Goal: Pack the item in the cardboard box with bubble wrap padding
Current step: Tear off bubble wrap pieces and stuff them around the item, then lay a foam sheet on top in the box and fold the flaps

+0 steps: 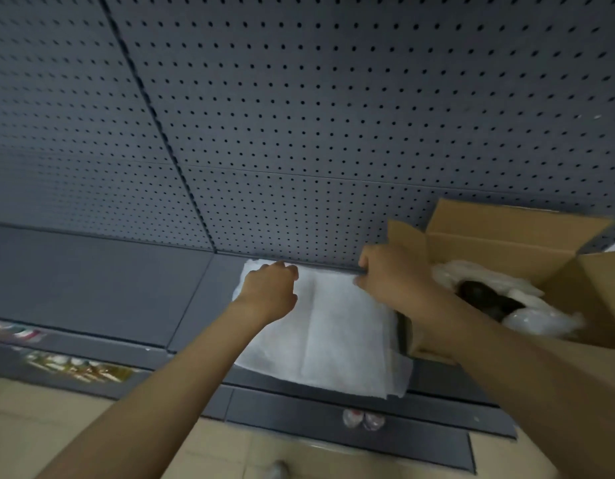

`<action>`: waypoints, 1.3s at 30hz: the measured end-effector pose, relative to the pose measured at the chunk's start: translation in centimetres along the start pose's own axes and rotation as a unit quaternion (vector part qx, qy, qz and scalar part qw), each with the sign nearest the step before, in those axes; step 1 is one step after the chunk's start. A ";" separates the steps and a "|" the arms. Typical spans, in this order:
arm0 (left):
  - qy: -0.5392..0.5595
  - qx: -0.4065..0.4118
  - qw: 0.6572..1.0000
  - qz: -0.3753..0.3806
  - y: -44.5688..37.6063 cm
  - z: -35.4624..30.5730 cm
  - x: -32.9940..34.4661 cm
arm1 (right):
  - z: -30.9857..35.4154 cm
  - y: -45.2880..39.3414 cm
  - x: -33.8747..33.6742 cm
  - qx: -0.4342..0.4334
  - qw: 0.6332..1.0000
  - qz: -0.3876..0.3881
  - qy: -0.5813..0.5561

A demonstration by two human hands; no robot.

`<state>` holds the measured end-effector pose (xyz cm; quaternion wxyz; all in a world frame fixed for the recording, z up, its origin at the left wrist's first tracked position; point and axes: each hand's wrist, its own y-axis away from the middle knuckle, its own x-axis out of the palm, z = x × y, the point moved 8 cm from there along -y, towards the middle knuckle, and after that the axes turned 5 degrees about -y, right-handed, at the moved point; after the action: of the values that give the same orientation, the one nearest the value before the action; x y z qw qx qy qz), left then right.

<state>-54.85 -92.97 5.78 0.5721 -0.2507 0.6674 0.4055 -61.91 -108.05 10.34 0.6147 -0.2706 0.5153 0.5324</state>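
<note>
A white sheet of bubble wrap (333,337) lies flat on the grey shelf (102,281), its near edge hanging over the shelf front. My left hand (269,292) pinches the sheet's far left edge. My right hand (385,271) grips its far right corner beside the box. The open cardboard box (499,243) stands at the right with its flaps up. Inside it a dark item (485,299) nests in white bubble wrap padding (537,319).
A grey pegboard wall (299,115) rises behind the shelf. A lower shelf edge (333,420) carries small labels. At the far left sit blurred coloured packages (74,368). Beige floor shows below.
</note>
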 end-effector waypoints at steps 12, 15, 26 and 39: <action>-0.011 0.042 0.993 0.106 -2.7 8.2 7.2 | 1.5 -3.5 14.0 0.130 0.981 0.143 -0.013; 0.002 0.032 0.990 0.140 -2.9 8.9 9.7 | -1.1 -4.1 17.3 0.172 0.969 0.172 0.033; 0.013 0.005 0.987 0.157 -3.7 12.6 14.1 | 0.6 -6.6 24.9 0.157 0.962 0.222 -0.030; 0.051 -0.003 0.982 0.180 -3.5 15.2 16.6 | -6.3 -7.1 23.2 0.391 0.883 0.053 -0.254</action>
<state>-47.20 -80.14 -11.44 0.4539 -0.1484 0.7288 0.4907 -59.67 -106.88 -14.65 0.7513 0.1639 0.5211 0.3703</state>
